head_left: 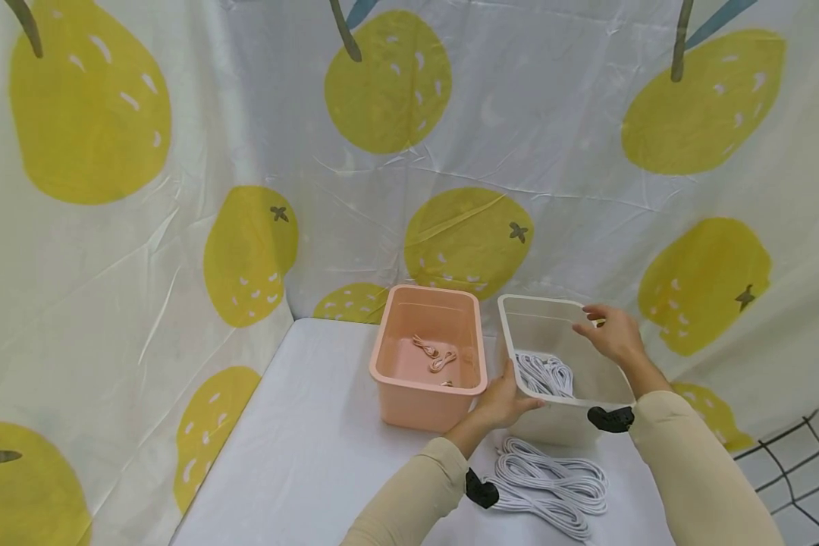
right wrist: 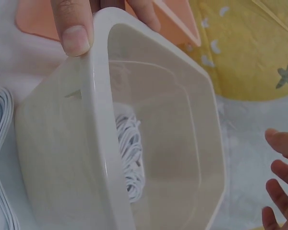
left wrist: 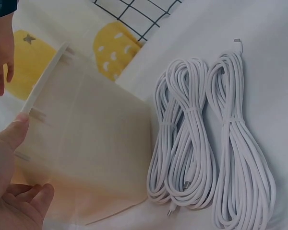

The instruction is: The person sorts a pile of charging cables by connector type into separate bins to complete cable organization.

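Note:
At its near left corner, my left hand [head_left: 501, 402] grips a cream bin [head_left: 553, 427], thumb on the rim and fingers against the outer wall. The left wrist view shows that thumb [left wrist: 17, 132] on the rim. Inside the bin lies a coiled white cable [head_left: 546, 375]. My right hand [head_left: 614, 334] is at the bin's far right side, fingers loosely spread and holding nothing. In the right wrist view, a gap shows between the right hand's fingers [right wrist: 281, 191] and the rim. Bundled white cables [left wrist: 192, 134] with small plugs lie on the table in front of the bin.
A peach bin [head_left: 416, 406] stands close on the left, with small pink cables [head_left: 442, 362] on its floor. A fruit-print curtain [head_left: 355, 227] hangs behind the white table [head_left: 300, 440] and at its sides. A black wire grid [head_left: 801, 470] is at the lower right.

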`<action>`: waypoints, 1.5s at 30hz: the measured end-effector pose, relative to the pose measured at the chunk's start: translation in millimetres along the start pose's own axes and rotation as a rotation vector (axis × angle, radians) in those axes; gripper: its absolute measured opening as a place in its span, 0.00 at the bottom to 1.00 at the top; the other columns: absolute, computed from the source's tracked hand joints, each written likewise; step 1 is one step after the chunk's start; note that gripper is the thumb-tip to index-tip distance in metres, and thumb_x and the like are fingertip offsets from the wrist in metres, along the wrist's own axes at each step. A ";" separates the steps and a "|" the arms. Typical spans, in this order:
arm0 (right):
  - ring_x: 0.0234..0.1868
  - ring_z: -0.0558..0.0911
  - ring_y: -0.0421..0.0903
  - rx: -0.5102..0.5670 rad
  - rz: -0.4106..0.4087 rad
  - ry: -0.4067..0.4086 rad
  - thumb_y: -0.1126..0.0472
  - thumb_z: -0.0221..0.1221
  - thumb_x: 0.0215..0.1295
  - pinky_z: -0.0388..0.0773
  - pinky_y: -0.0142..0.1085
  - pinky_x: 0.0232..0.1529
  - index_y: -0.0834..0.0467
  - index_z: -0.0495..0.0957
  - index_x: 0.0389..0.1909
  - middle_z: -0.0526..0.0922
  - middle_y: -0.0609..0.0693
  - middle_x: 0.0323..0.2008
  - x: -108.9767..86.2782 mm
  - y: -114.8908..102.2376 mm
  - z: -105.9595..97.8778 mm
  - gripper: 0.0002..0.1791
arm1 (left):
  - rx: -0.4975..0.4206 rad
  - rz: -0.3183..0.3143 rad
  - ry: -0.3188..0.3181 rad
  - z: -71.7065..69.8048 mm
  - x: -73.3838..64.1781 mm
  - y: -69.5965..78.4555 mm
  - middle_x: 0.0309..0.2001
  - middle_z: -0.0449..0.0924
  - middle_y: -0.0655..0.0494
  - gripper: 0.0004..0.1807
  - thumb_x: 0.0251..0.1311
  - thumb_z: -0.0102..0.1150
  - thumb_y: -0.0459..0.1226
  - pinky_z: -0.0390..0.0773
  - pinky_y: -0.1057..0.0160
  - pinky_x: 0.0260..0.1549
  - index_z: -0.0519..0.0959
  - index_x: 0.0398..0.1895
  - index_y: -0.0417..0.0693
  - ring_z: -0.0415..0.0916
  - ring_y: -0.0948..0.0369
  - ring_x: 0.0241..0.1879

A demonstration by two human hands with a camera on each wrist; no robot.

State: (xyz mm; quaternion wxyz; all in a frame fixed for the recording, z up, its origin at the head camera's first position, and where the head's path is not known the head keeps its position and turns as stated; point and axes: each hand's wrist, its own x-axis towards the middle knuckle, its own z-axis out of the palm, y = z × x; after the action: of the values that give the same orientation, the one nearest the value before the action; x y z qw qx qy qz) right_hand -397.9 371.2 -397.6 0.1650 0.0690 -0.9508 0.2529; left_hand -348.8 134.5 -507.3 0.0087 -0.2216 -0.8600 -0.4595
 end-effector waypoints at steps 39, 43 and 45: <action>0.45 0.83 0.67 0.040 -0.187 0.089 0.59 0.70 0.66 0.80 0.57 0.40 0.68 0.79 0.59 0.85 0.66 0.48 -64.1 -19.8 -12.6 0.25 | -0.003 0.018 -0.005 -1.5 -0.7 -0.3 0.56 0.81 0.41 0.53 0.60 0.76 0.47 0.78 0.60 0.49 0.50 0.79 0.48 0.81 0.55 0.53; 0.46 0.83 0.67 0.045 -0.183 0.077 0.59 0.70 0.65 0.80 0.56 0.40 0.68 0.80 0.59 0.85 0.66 0.49 -73.6 -20.0 -13.2 0.25 | -0.014 0.019 -0.008 -2.1 -2.2 0.6 0.58 0.80 0.40 0.53 0.60 0.76 0.47 0.78 0.59 0.50 0.50 0.79 0.48 0.80 0.55 0.54; 0.46 0.83 0.67 0.051 -0.180 0.070 0.59 0.70 0.65 0.80 0.58 0.40 0.68 0.79 0.59 0.85 0.66 0.49 -78.0 -20.3 -13.7 0.25 | -0.018 0.019 -0.010 -2.0 -2.8 0.6 0.59 0.80 0.40 0.53 0.60 0.76 0.46 0.78 0.59 0.50 0.50 0.79 0.48 0.80 0.55 0.54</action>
State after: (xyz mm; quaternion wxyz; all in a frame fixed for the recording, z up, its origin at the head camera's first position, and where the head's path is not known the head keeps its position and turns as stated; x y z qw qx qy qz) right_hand -316.7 364.2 -404.3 0.2183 0.1492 -0.9277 0.2634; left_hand -346.4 132.2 -506.2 0.0067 -0.2323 -0.8537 -0.4660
